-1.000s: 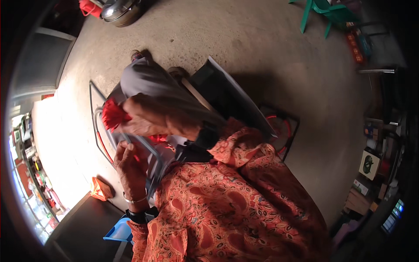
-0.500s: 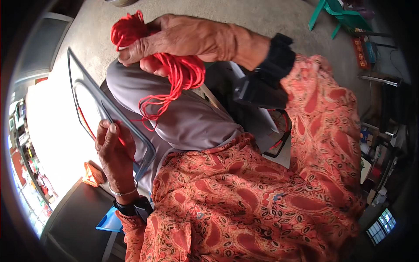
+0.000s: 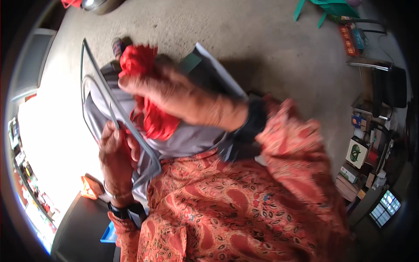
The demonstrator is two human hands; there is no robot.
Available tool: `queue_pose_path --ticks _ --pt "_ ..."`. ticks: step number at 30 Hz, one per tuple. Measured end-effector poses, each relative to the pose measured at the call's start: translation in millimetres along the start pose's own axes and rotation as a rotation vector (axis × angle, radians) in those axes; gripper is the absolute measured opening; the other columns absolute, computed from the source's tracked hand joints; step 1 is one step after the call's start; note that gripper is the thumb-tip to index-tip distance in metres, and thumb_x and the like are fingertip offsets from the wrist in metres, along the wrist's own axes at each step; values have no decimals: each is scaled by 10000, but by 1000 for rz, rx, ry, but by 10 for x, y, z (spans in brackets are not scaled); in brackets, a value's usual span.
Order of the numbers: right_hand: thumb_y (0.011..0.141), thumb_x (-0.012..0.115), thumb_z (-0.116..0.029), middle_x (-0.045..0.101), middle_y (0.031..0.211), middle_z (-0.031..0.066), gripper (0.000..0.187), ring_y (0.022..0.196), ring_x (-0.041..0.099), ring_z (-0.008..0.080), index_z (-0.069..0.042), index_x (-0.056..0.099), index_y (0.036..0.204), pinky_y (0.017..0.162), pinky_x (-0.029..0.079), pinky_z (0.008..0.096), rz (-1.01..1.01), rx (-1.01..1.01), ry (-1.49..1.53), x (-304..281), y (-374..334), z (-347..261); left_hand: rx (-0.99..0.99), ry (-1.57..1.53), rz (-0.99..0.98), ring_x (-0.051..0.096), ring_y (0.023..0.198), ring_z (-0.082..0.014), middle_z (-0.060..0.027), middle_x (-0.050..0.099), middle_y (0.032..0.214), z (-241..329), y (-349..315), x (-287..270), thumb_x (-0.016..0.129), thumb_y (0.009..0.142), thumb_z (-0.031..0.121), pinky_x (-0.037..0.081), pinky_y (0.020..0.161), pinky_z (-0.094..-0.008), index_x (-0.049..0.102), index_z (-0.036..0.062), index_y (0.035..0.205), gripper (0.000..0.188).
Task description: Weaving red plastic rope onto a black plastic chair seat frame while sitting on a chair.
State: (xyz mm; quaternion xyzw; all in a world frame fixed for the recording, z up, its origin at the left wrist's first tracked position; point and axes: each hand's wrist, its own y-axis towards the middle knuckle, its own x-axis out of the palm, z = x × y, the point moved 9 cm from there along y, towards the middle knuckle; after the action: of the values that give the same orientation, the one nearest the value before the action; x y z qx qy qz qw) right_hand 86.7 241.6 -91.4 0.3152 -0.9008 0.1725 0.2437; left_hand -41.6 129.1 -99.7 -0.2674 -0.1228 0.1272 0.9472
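My right hand [image 3: 192,98], slightly smeared by motion, is wrapped round a thick bundle of red cord [image 3: 139,60] above my lap. Loose loops of the cord hang below the fingers over my grey-clad legs. A thin, grey-edged rectangular frame [image 3: 102,77] with a curved inner loop stands tilted at my left side. Its lower part is pinched by my left hand [image 3: 117,153], fingers closed at the inner loop. Some red shows beside the left fingers; whether it is cord from the bundle I cannot tell. The bundle is just right of the frame.
At the lower left are a dark tabletop [image 3: 80,227], a blue tray [image 3: 108,233] and an orange bag [image 3: 89,187]. A green plastic chair [image 3: 334,6] stands far right, above a dark chair [image 3: 390,87] and stacked boxes [image 3: 356,153]. A metal bowl [image 3: 94,3] sits on the far floor.
My right hand has come down and nearer with the red cord, now closer to the frame. The frame has turned slightly in my left hand. The whole view has shifted a little.
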Motion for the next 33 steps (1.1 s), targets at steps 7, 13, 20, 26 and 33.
queue_pose_path --ticks 7,13,20,26,33 --pt "985 474 -70 493 998 -15 112 952 441 65 -38 498 1089 905 376 208 78 -308 444 504 -97 387 44 -127 -130 575 1106 -216 -113 617 1181 -208 -72 -468 535 951 152 443 964 -372 507 -8 1274 362" --pt "977 534 -140 440 1030 -15 188 986 396 51 -20 472 1108 890 356 204 0 -451 273 568 -74 170 55 -270 -77 607 1018 -194 -96 645 1091 -127 -95 -294 620 906 142 465 926 -363 568 10 1142 276" --pt "962 577 -262 488 925 -15 236 886 421 66 -53 510 1047 805 392 239 102 -290 99 420 -166 33 90 -273 -193 559 1140 -266 -112 604 1203 -58 -163 -307 580 925 125 432 998 -450 535 20 1209 306" --pt "966 518 -372 584 911 131 340 848 528 263 -36 509 1014 756 428 388 218 -603 4 458 -82 64 7 -264 -208 626 915 -248 -103 631 1136 -68 -221 -137 548 938 119 533 782 -411 546 50 1214 285" --pt "891 635 -359 669 828 84 374 682 646 148 -7 646 1018 686 535 330 -117 -403 -521 -446 -625 -382 29 -270 -257 645 808 -239 -144 641 1091 -69 -94 -119 559 922 99 555 700 -326 527 30 1225 313"
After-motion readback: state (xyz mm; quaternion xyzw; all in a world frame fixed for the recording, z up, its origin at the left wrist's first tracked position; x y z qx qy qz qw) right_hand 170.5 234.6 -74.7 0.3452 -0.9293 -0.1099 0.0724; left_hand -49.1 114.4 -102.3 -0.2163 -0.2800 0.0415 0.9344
